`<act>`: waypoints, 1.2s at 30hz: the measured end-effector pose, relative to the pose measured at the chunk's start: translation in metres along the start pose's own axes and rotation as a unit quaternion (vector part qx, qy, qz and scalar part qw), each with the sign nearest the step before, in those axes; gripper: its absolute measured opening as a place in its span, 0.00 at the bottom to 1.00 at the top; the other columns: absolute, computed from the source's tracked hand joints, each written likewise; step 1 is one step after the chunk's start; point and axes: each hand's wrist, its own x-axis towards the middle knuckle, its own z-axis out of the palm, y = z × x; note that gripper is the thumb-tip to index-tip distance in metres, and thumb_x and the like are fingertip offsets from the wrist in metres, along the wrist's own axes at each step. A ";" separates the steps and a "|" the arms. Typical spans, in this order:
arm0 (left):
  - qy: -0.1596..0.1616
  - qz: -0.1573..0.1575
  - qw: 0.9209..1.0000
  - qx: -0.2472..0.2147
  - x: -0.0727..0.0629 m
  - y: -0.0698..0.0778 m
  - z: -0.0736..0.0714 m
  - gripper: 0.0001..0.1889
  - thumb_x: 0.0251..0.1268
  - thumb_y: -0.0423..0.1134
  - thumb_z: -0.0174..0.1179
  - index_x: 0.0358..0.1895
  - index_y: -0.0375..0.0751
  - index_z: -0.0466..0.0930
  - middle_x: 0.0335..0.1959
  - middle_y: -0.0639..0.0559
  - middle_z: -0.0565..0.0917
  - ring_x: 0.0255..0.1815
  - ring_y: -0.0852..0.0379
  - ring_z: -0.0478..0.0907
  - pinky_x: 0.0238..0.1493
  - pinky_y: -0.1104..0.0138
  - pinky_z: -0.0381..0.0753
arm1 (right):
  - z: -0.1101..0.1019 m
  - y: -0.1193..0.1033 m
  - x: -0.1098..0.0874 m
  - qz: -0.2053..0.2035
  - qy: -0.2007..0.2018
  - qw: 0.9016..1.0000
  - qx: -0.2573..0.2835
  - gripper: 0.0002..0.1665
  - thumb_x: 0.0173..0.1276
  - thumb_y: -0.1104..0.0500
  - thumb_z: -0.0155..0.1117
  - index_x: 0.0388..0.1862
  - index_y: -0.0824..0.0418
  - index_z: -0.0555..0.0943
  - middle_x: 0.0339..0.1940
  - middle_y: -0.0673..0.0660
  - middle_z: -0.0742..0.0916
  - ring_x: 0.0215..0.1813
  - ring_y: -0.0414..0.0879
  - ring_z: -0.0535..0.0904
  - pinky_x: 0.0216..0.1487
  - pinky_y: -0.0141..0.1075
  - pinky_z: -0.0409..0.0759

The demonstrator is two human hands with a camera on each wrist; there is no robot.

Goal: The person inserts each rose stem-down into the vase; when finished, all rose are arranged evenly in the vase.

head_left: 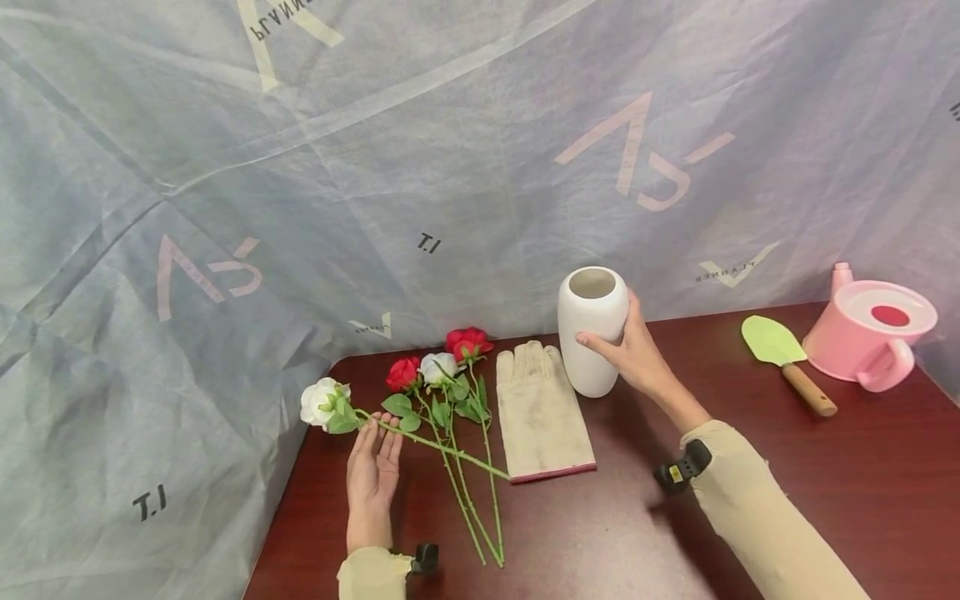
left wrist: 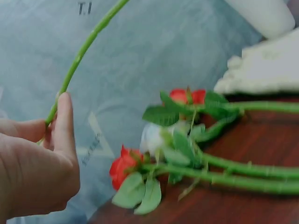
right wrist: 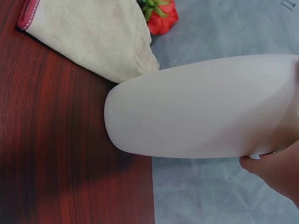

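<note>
White rose off to the left, its bloom by the table's far left side, stem slanting across three others toward a cream glove. Left hand has the stem pinched between thumb and fingertips just below the bloom, other fingers loosely bent.

White vase, nearly upright, mouth up, pale inner wall showing; depths hidden from where I stand. Right hand grips it from the side, thumb across the front, fingers round behind. Cannot tell if the base touches the table.

Pink watering can at the far right: spout toward the backdrop, round opening on top showing red; contents, if any, not visible. Beside it, a trowel, green blade, wooden handle.

Table: dark reddish wood grain, glossy near the front. Two red roses and a second white bloom lie left of the glove. Grey printed cloth hangs behind, creased.
</note>
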 end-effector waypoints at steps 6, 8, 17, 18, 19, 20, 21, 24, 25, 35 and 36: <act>-0.008 0.020 0.999 -0.045 -0.003 -0.014 0.022 0.06 0.68 0.29 0.51 0.35 0.35 0.78 0.33 0.46 0.81 0.37 0.54 0.82 0.42 0.68 0.80 | -0.001 0.002 0.000 0.006 -0.002 1.000 0.001 0.56 0.58 0.63 0.69 0.73 0.63 0.41 0.63 0.67 0.65 0.60 0.59 0.63 0.59 0.57 0.59; -0.010 0.024 0.998 -0.057 -0.003 -0.018 0.029 0.05 0.68 0.29 0.52 0.35 0.35 0.77 0.33 0.45 0.81 0.37 0.53 0.82 0.44 0.67 0.79 | -0.001 0.002 0.000 0.004 -0.002 1.000 0.000 0.56 0.58 0.63 0.69 0.73 0.63 0.41 0.63 0.68 0.64 0.60 0.59 0.63 0.59 0.57 0.59; -0.003 0.063 0.989 -0.137 -0.009 -0.026 0.065 0.07 0.68 0.28 0.51 0.33 0.34 0.79 0.32 0.44 0.83 0.38 0.52 0.82 0.47 0.65 0.78 | 0.002 0.002 0.001 0.003 -0.004 1.000 0.006 0.56 0.57 0.64 0.69 0.73 0.64 0.41 0.63 0.67 0.64 0.60 0.59 0.64 0.59 0.56 0.59; -0.003 0.068 0.988 -0.139 -0.009 -0.027 0.070 0.07 0.68 0.28 0.51 0.33 0.34 0.79 0.33 0.44 0.83 0.38 0.52 0.82 0.47 0.65 0.78 | 0.002 0.001 0.001 0.004 -0.003 1.000 0.007 0.56 0.57 0.64 0.69 0.73 0.64 0.41 0.63 0.67 0.64 0.60 0.58 0.64 0.59 0.56 0.59; -0.005 0.073 0.988 -0.139 -0.010 -0.028 0.073 0.07 0.68 0.28 0.51 0.33 0.34 0.78 0.33 0.44 0.83 0.38 0.52 0.82 0.47 0.65 0.78 | 0.002 0.002 0.001 0.003 -0.004 1.000 0.007 0.56 0.57 0.64 0.69 0.73 0.63 0.41 0.63 0.67 0.64 0.60 0.58 0.64 0.59 0.56 0.59; -0.005 0.078 0.987 -0.139 -0.010 -0.029 0.077 0.06 0.68 0.28 0.51 0.33 0.34 0.78 0.33 0.44 0.83 0.38 0.52 0.82 0.47 0.65 0.78 | 0.002 0.002 0.001 0.002 -0.004 1.000 0.007 0.56 0.57 0.64 0.69 0.73 0.63 0.41 0.63 0.67 0.64 0.60 0.58 0.64 0.59 0.56 0.59; -0.003 0.082 0.987 -0.140 -0.011 -0.031 0.081 0.06 0.68 0.28 0.52 0.33 0.34 0.77 0.33 0.44 0.83 0.38 0.52 0.82 0.47 0.65 0.78 | 0.002 0.002 0.001 0.001 -0.005 1.000 0.008 0.56 0.57 0.64 0.69 0.73 0.63 0.40 0.63 0.67 0.64 0.60 0.58 0.64 0.58 0.56 0.59; 0.004 0.084 0.987 -0.140 -0.012 -0.037 0.093 0.06 0.68 0.29 0.52 0.32 0.35 0.77 0.32 0.45 0.83 0.37 0.53 0.82 0.48 0.65 0.78 | 0.002 0.002 0.001 0.001 -0.006 1.000 0.013 0.56 0.58 0.64 0.69 0.73 0.62 0.41 0.63 0.66 0.64 0.60 0.58 0.64 0.58 0.57 0.60; 0.006 0.083 0.986 -0.142 -0.012 -0.039 0.097 0.06 0.68 0.29 0.52 0.32 0.35 0.77 0.32 0.45 0.82 0.37 0.53 0.82 0.48 0.65 0.78 | 0.002 0.001 0.001 0.002 -0.007 1.000 0.014 0.56 0.58 0.63 0.69 0.73 0.61 0.41 0.63 0.66 0.64 0.60 0.58 0.64 0.58 0.57 0.60; -0.008 0.110 0.983 -0.147 -0.014 -0.054 0.137 0.03 0.70 0.32 0.50 0.39 0.35 0.73 0.35 0.45 0.81 0.41 0.53 0.82 0.55 0.63 0.73 | 0.002 0.002 0.002 0.001 -0.005 1.000 0.016 0.56 0.58 0.64 0.68 0.73 0.62 0.41 0.63 0.66 0.64 0.59 0.58 0.64 0.58 0.56 0.61; -0.011 0.111 0.982 -0.151 -0.014 -0.054 0.140 0.03 0.70 0.32 0.50 0.40 0.35 0.72 0.35 0.44 0.81 0.42 0.52 0.82 0.55 0.63 0.73 | 0.002 0.002 0.002 0.000 -0.004 1.000 0.015 0.56 0.58 0.64 0.68 0.73 0.62 0.41 0.63 0.66 0.64 0.59 0.58 0.64 0.57 0.56 0.61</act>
